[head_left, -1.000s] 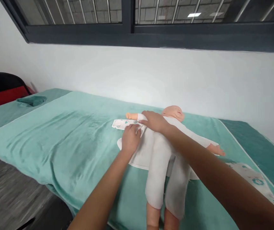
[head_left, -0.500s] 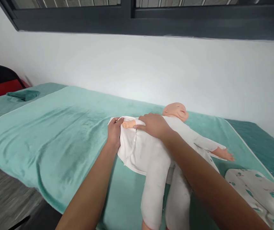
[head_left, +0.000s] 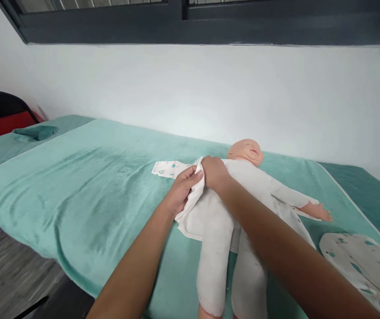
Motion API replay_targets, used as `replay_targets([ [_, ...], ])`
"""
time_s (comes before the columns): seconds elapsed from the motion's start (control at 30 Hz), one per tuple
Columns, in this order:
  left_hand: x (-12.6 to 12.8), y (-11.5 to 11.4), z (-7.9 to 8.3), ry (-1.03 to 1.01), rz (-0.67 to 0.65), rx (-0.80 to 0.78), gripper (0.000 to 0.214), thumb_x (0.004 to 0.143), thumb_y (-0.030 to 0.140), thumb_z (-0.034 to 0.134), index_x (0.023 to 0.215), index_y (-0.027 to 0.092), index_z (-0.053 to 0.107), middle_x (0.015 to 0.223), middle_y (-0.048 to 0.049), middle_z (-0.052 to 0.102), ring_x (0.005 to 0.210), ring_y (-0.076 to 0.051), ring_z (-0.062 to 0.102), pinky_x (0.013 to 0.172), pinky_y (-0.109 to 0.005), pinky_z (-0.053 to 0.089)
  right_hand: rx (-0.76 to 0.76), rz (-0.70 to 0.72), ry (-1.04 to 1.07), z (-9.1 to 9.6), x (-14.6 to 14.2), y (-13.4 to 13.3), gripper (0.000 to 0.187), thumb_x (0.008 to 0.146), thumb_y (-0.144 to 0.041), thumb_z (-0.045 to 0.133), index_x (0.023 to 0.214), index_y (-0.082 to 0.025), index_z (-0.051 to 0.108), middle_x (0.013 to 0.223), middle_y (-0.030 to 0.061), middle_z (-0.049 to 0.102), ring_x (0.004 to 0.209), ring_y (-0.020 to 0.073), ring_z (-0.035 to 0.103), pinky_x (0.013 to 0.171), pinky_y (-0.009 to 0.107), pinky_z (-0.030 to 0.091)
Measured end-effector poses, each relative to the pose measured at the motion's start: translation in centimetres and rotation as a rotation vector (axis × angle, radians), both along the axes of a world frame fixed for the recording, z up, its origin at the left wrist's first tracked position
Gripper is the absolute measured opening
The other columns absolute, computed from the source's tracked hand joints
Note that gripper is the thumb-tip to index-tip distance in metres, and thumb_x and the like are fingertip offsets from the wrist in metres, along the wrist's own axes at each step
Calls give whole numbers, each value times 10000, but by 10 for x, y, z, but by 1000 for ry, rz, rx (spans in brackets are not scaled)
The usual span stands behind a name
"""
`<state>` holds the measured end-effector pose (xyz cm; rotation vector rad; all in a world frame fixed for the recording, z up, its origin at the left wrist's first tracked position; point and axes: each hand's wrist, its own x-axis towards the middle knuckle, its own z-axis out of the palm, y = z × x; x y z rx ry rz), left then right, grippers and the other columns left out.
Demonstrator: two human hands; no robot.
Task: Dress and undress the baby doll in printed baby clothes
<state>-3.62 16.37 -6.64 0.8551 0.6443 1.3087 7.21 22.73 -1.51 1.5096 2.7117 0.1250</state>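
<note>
A baby doll [head_left: 215, 226] with a white cloth body lies on its back, its head [head_left: 246, 151] toward the wall. Beneath it spreads an unfastened baby shirt [head_left: 190, 230], white inside. One of its printed sleeves [head_left: 168, 169] stretches out to the left. The shirt's edge is bunched and lifted between the thumb and fingers of my left hand [head_left: 185, 186]. My right hand [head_left: 215, 173] is closed at the doll's left-side arm, touching the raised cloth. That arm and the doll's hand on it are hidden. The doll's other arm [head_left: 296, 197] reaches out to the right.
A teal blanket [head_left: 87, 177] covers the bed, which stands against a white wall [head_left: 176, 93]. At the lower right lies a folded printed cloth [head_left: 359, 261]. A small dark teal cloth [head_left: 35, 132] and a red and black object [head_left: 4, 117] are at the far left.
My left hand has moved right, bringing the shirt's edge over the doll's hand, which was visible before. The printed sleeve now shows at the left. My right hand stays near the arm.
</note>
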Motion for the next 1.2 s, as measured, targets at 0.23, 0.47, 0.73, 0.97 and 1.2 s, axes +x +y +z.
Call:
replay_targets([
  [0.23, -7, 11, -14, 22, 242, 3, 324, 727, 408, 815, 775, 163, 608, 710, 41, 506, 641, -81, 458, 607, -202, 373, 355, -213, 718, 5, 72, -32, 298, 972, -273, 436, 1160, -192, 653, 1170, 113, 686, 1111, 247, 599, 911, 356, 444],
  [0.47, -4, 9, -14, 103, 298, 9, 357, 742, 428, 792, 754, 171, 544, 686, 54, 446, 591, -72, 405, 554, -202, 330, 116, -781, 689, -28, 163, -73, 437, 982, -488, 389, 1175, -201, 655, 923, 130, 731, 867, 314, 650, 754, 394, 417],
  [0.73, 9, 17, 17, 359, 325, 2, 331, 788, 473, 719, 764, 190, 547, 693, 43, 474, 614, -97, 434, 565, -227, 356, -31, -561, 1115, -42, 161, -74, 569, 933, -559, 485, 1402, -243, 548, 929, 63, 746, 917, 274, 658, 837, 396, 472],
  [0.97, 23, 22, 66, 840, 314, 205, 253, 848, 390, 619, 715, 187, 549, 722, 24, 505, 693, -118, 456, 623, -251, 356, -326, -234, 1381, -66, 148, -60, 673, 885, -579, 584, 1469, -267, 461, 1126, 68, 692, 1114, 255, 618, 1042, 449, 450],
  [1.2, 40, -26, 102, 924, -283, 225, 231, 865, 413, 592, 896, 193, 655, 958, -56, 691, 708, -156, 633, 543, -255, 414, -427, -54, 1276, -71, 147, -57, 765, 941, -615, 486, 1577, -237, 292, 1392, 114, 579, 1299, 268, 536, 1160, 470, 366],
])
